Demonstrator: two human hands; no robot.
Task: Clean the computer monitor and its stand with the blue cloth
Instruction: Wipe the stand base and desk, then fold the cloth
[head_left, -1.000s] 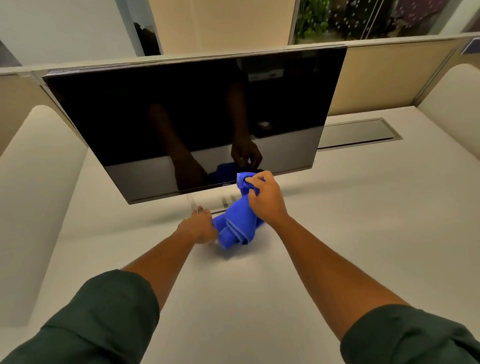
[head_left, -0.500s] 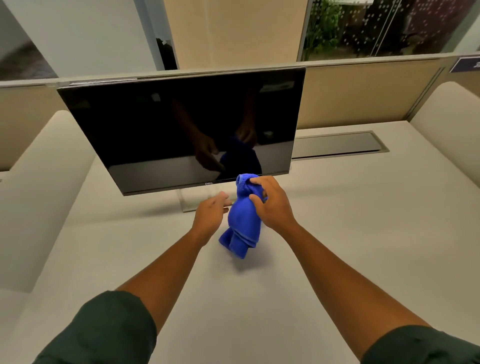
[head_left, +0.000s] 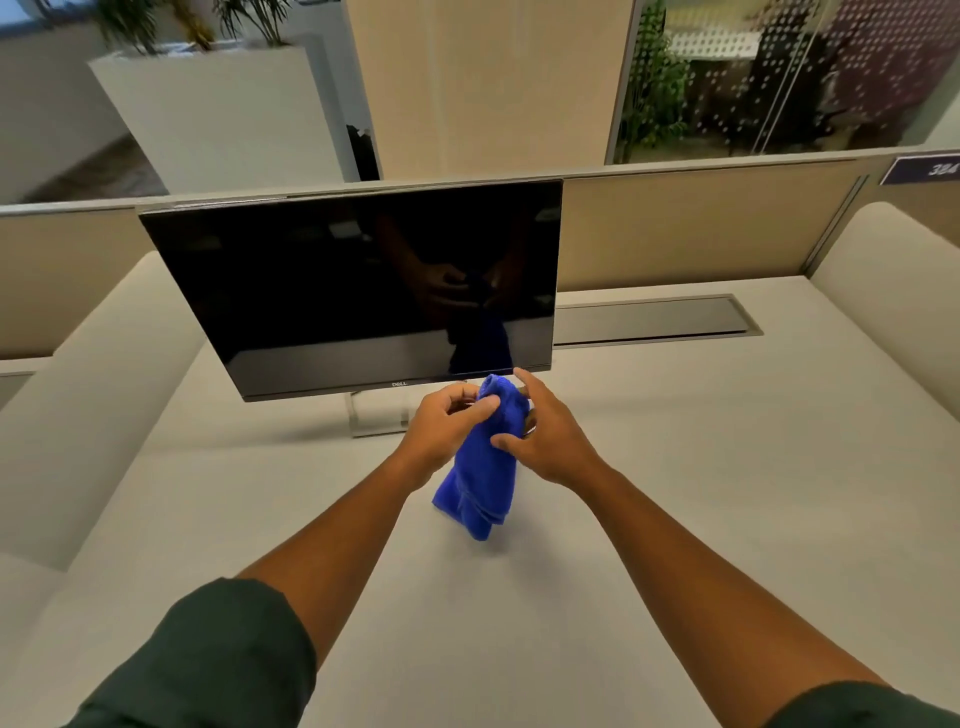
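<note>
A black computer monitor (head_left: 358, 291) stands on a white desk (head_left: 675, 493), its screen dark and reflecting both hands. Its silver stand (head_left: 376, 415) shows below the screen's lower edge, partly hidden by my left hand. The blue cloth (head_left: 483, 473) hangs bunched in the air just in front of the monitor's lower right corner. My left hand (head_left: 447, 426) pinches the cloth's upper part from the left. My right hand (head_left: 545, 436) holds the cloth from the right, thumb against it and index finger stretched out.
A beige partition wall (head_left: 701, 228) runs behind the desk. A grey cable hatch (head_left: 654, 319) lies in the desk to the right of the monitor. Rounded side panels (head_left: 893, 291) close the desk left and right. Planters and a glass wall lie beyond.
The view has pulled back from the monitor. Both hands lifted away from the stand's base; my left hand, formerly beside the cloth, now pinches its top, and my right hand's fingers loosened.
</note>
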